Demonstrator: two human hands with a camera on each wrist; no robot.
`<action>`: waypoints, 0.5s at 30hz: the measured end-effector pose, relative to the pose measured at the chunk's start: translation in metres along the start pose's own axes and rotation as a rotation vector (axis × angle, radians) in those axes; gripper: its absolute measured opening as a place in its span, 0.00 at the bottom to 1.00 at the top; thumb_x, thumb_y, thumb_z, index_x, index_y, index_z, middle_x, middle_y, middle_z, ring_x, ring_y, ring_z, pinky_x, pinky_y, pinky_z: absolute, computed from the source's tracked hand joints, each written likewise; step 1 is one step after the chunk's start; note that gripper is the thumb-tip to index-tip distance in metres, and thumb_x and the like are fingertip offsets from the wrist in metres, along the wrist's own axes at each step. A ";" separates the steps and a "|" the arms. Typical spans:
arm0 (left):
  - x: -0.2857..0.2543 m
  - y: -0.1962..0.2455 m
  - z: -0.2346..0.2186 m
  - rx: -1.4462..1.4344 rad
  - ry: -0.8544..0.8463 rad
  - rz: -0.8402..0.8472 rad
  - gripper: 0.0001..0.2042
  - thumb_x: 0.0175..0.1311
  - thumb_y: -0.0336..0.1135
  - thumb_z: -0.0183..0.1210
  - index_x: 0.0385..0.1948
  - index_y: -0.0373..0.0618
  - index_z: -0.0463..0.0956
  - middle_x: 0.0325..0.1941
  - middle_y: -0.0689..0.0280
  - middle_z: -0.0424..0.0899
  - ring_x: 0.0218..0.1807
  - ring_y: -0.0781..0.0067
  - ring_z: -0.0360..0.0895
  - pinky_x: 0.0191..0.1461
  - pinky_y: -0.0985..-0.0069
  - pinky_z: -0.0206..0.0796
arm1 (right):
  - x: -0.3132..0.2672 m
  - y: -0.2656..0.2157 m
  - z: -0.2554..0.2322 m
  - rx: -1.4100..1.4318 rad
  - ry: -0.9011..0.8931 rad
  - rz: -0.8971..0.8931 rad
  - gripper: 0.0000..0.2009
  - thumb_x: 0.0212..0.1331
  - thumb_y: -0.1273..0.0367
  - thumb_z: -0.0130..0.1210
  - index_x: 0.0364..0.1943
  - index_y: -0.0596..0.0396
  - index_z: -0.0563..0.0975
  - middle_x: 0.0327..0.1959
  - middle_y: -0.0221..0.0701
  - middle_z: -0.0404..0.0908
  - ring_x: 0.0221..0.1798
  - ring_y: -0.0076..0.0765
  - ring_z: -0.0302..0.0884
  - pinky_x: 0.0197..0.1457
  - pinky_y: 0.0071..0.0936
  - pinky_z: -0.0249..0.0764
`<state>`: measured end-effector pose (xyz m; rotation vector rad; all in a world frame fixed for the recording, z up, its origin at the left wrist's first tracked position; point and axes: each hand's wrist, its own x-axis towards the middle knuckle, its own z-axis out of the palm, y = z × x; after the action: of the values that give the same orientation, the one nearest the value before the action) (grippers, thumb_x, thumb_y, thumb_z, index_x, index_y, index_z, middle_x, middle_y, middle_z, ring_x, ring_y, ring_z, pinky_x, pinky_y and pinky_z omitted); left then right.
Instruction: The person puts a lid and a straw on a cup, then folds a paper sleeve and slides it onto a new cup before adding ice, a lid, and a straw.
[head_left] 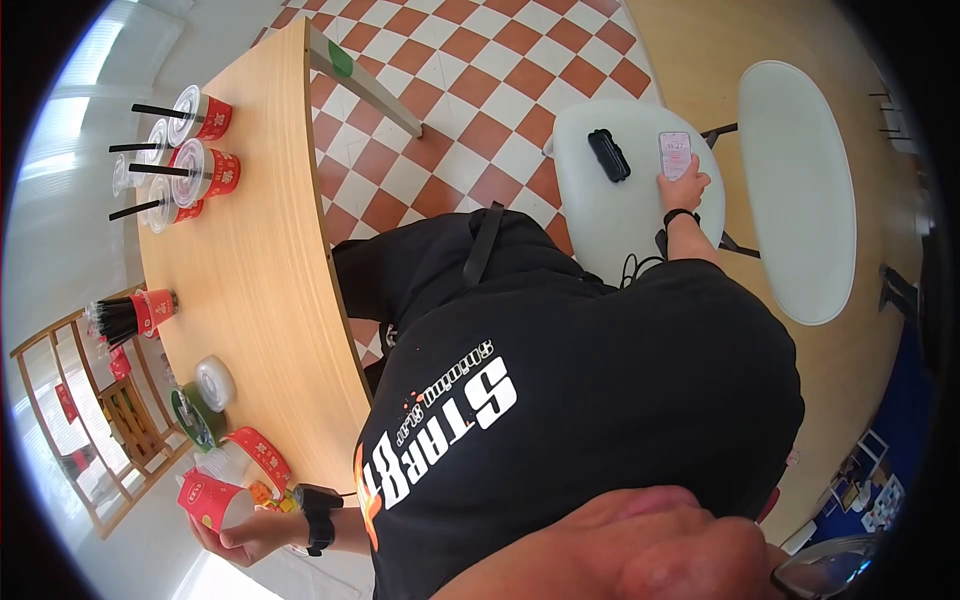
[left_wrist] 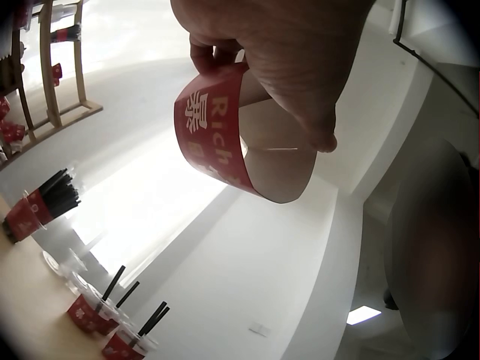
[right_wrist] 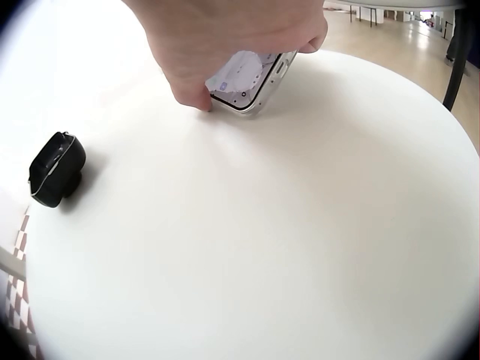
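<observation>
A smooth, wood-grained table (head_left: 265, 230) stands near a rounded, matte white seat (head_left: 600, 225). The left hand (head_left: 245, 538), raised near the table, pinches a curved red card sleeve (left_wrist: 214, 135) (its inside plain and pale). The right hand (head_left: 685, 187) grips a flat, glassy phone (head_left: 675, 150) at the seat, its forearm (head_left: 695, 242) outstretched.

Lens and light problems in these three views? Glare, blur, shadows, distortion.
Head: strong fisheye, black corners, glare at left and lower left. Left wrist: blown-out light behind the red sleeve, dark shape at right blurred. Right wrist: dark corners, white seat washed out toward upper left, soft shadow beside the black case.
</observation>
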<state>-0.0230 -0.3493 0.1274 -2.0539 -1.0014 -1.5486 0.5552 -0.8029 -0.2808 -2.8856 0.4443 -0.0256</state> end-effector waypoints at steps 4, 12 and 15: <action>0.000 0.003 0.004 -0.008 0.003 -0.017 0.29 0.76 0.55 0.46 0.46 0.29 0.78 0.48 0.52 0.83 0.47 0.61 0.80 0.53 0.67 0.74 | 0.001 0.001 0.000 0.011 -0.019 0.008 0.47 0.40 0.58 0.71 0.70 0.34 0.58 0.57 0.41 0.62 0.58 0.50 0.70 0.59 0.50 0.72; 0.002 0.001 0.007 0.009 -0.005 -0.002 0.30 0.75 0.56 0.46 0.47 0.29 0.78 0.49 0.53 0.83 0.49 0.61 0.80 0.55 0.66 0.73 | 0.003 0.002 0.001 0.028 -0.026 0.013 0.47 0.39 0.59 0.71 0.70 0.35 0.58 0.58 0.42 0.62 0.58 0.50 0.70 0.59 0.50 0.72; 0.001 -0.001 0.007 0.024 -0.013 -0.009 0.30 0.75 0.56 0.46 0.47 0.29 0.78 0.50 0.53 0.83 0.50 0.61 0.80 0.55 0.66 0.73 | 0.004 0.003 0.001 0.033 -0.033 0.013 0.47 0.39 0.59 0.71 0.70 0.34 0.57 0.58 0.42 0.62 0.58 0.50 0.70 0.60 0.50 0.72</action>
<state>-0.0189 -0.3438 0.1259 -2.0483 -1.0304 -1.5220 0.5587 -0.8067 -0.2821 -2.8461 0.4528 0.0162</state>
